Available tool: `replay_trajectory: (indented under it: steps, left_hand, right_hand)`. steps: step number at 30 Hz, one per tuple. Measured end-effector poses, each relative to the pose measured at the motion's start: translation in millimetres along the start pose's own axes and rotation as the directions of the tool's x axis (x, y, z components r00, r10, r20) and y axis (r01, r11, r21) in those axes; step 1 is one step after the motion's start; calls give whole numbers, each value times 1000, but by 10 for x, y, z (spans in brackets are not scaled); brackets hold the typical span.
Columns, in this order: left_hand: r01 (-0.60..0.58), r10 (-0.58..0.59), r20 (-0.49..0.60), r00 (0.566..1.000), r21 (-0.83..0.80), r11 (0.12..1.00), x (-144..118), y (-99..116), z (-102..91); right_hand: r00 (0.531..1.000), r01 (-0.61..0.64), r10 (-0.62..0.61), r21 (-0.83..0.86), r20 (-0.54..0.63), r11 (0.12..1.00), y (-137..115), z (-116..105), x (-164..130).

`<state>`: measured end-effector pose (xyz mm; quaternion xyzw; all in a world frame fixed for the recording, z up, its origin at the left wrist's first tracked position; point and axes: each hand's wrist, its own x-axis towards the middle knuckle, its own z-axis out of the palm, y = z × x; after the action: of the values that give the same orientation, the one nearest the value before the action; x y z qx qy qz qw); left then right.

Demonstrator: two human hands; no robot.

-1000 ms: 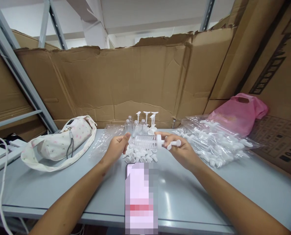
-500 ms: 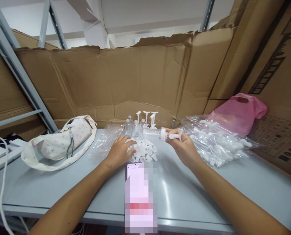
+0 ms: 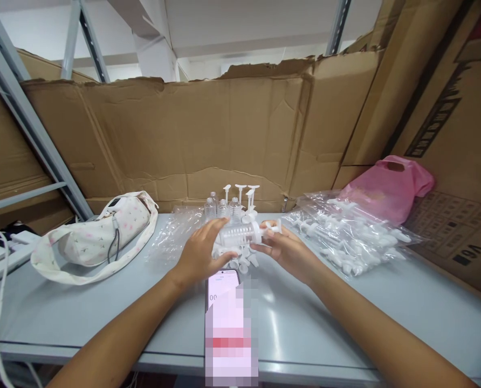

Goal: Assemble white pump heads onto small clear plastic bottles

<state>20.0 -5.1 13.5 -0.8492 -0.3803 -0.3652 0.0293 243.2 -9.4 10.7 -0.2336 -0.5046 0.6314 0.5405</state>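
Note:
A clear ribbed plastic syringe (image 3: pixel 239 235) with a white collar and a white T-shaped plunger (image 3: pixel 272 228) lies level in the air between both hands. My right hand (image 3: pixel 288 250) grips it at the plunger end, fingers around the collar. At the other end, my left hand (image 3: pixel 200 249) curls around the barrel, thumb below and fingers above; its palm side is hidden. Beneath the syringe is a pile of small white plastic caps (image 3: pixel 244 263), partly covered by the hands. Several clear ribbed barrels (image 3: pixel 210 209) and white T-topped plungers (image 3: pixel 241 192) stand upright behind.
A phone (image 3: pixel 224 323) lies in front of the pile. To the right sits a clear bag of white plastic parts (image 3: pixel 349 237), with a pink bag (image 3: pixel 386 188) behind it. On the left are clear plastic wrap (image 3: pixel 167 237), a fabric bag (image 3: pixel 98 234) and a white cable (image 3: pixel 0 302).
My right hand has brought the syringe left and slightly down. My left hand has moved from the cap pile up to the barrel's far end and now closes around it.

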Motion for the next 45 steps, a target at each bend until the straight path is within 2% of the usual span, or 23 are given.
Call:
replay_trajectory:
  steps: [2, 4, 7, 10, 17, 25, 30, 32, 36, 38, 41, 43, 45]
  left_hand:
    - [10, -8, 28, 1000, -54, 998, -15, 62, -11]
    - [97, -87, 76, 993, -132, 987, -23, 112, -24]
    - [272, -229, 177, 957, -278, 921, -18, 162, -55]
    - [356, -290, 227, 930, -350, 867, -9, 188, -92]
    - [401, -317, 255, 914, -437, 805, -8, 182, -94]
    - [435, -304, 316, 899, -556, 708, 11, 153, -22]
    - [449, -365, 272, 890, -660, 602, 43, 176, -34]
    - [442, -392, 233, 890, -651, 617, 62, 175, -63]
    - [398, -398, 118, 910, -524, 754, 109, 154, -134]
    - [354, -375, 49, 926, -458, 815, 152, 137, -170]
    - [265, -294, -36, 955, -343, 901, 273, 107, -205]
    - [205, -223, -46, 974, -245, 948, 403, 90, -188]
    - [133, -139, -31, 990, -144, 981, 572, 79, -121]
  right_hand:
    - [999, -33, 33, -9, 19, 999, 9, 37, -25]
    - [1000, -22, 23, -68, 6, 997, 8, 63, -41]
    - [999, 32, -35, -166, -17, 986, -5, 73, -50]
    - [998, 54, -56, -206, -3, 977, -13, 63, -50]
    - [997, 73, -63, -211, 53, 975, -5, 46, -41]
    - [994, 107, -111, -209, -6, 972, 13, 10, -16]
    - [995, 99, -97, -205, 20, 974, -38, -60, 19]
    - [995, 96, -88, -247, 43, 964, -70, -95, 38]
    - [984, 153, -175, -354, -30, 923, -150, -203, 86]
    - [951, 210, -286, -428, -121, 879, -202, -285, 111]
    - [830, 253, -506, -652, -233, 714, -283, -428, 137]
    - [740, 229, -636, -808, -218, 543, -322, -511, 145]
    - [682, 208, -717, -900, -146, 382, -341, -566, 149]
